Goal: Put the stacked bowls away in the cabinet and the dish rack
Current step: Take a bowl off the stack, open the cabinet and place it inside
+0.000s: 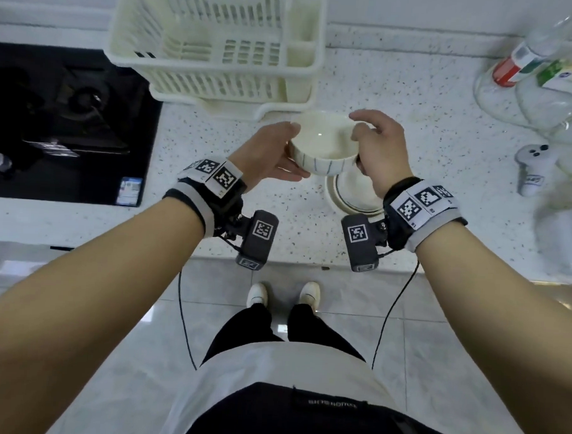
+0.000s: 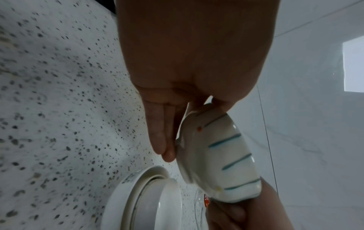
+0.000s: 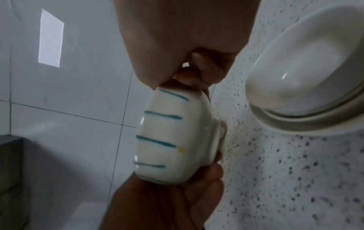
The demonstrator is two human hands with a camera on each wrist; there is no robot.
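A cream bowl with blue-green stripes (image 1: 324, 143) (image 2: 222, 160) (image 3: 163, 140) hangs upright above the speckled counter (image 1: 413, 124). Both hands hold it. My left hand (image 1: 281, 151) (image 2: 197, 62) supports it from the left, fingers straight under its base and thumb at the rim. My right hand (image 1: 370, 141) (image 3: 183, 38) pinches the right rim. Just below, nearer me, the remaining stacked white bowls (image 1: 351, 196) (image 2: 153, 202) (image 3: 307, 74) sit on the counter. The cream plastic dish rack (image 1: 216, 49) stands right behind the bowl. No cabinet is in view.
A black stove (image 1: 63, 118) fills the counter's left side. Bottles and glassware (image 1: 527, 56) crowd the back right, with a small white device (image 1: 532, 168) in front of them. The counter edge runs under my wrists, tiled floor below.
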